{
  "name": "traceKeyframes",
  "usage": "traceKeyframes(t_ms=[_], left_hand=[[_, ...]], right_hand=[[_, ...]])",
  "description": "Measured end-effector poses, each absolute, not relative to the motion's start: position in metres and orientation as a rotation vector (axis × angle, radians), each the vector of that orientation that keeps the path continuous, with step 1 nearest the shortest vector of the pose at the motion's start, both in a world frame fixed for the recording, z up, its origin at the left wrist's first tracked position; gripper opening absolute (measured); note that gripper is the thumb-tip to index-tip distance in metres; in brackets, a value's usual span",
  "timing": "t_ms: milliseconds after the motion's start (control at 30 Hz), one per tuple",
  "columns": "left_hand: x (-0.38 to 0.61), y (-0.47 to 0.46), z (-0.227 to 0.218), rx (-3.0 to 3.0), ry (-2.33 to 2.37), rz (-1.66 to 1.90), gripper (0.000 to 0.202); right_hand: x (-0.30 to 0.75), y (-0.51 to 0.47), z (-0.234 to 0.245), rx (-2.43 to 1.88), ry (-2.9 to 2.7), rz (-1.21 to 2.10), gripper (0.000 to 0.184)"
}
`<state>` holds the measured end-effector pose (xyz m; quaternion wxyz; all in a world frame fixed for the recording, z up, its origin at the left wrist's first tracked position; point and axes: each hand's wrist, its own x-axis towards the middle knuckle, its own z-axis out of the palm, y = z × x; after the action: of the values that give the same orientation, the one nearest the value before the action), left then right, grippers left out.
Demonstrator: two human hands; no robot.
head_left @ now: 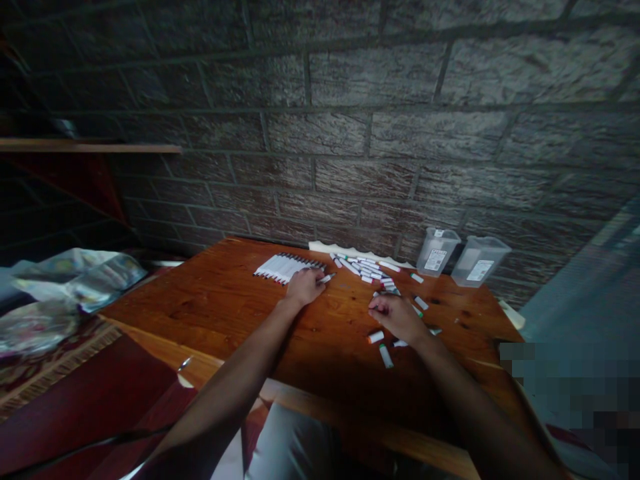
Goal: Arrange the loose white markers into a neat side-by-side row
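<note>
My left hand (pixel 305 287) is closed around a white marker (pixel 327 277), whose tip sticks out to the right. Just beyond that hand lies a neat row of white markers (pixel 278 268) with dark ends, side by side. Over the table's right half is my right hand (pixel 395 313), its fingers pinched together; whatever is between them is too small to make out. A loose pile of markers (pixel 367 268) is spread behind it. Nearer to me are short white pieces, one with an orange end (pixel 375 337) and one with a green end (pixel 386 356).
Two clear plastic containers (pixel 437 253) with labels stand at the back right of the wooden table (pixel 200 293). A white wavy-edged strip (pixel 320 247) runs along the brick wall (pixel 340 133). Plastic bags (pixel 85 273) lie left of the table, below a wooden shelf (pixel 90 147).
</note>
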<state>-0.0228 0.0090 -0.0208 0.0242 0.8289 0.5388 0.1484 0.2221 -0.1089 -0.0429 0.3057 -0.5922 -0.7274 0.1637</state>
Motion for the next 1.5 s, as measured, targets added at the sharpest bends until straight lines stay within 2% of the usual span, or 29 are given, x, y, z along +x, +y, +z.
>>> traceKeyframes(t_ms=[267, 867, 1167, 1500], left_hand=[[-0.0267, 0.0146, -0.0261, 2.351, 1.948, 0.575, 0.027], [-0.0232, 0.0082, -0.0226, 2.544, 1.705, 0.529, 0.029], [-0.0264, 0.0108, -0.0219, 2.413, 1.909, 0.514, 0.028], [-0.0253, 0.0100, -0.0226, 2.465, 1.888, 0.473, 0.029]], right_hand=[[0.2226, -0.1084, -0.0456, -1.554, -1.921, 0.452, 0.016], [0.2216, -0.1095, -0.0430, -1.551, -1.925, 0.439, 0.016], [0.2208, -0.1103, -0.0431, -1.551, -1.921, 0.449, 0.017], [0.2221, -0.1095, -0.0440, -1.530, -1.927, 0.459, 0.018]])
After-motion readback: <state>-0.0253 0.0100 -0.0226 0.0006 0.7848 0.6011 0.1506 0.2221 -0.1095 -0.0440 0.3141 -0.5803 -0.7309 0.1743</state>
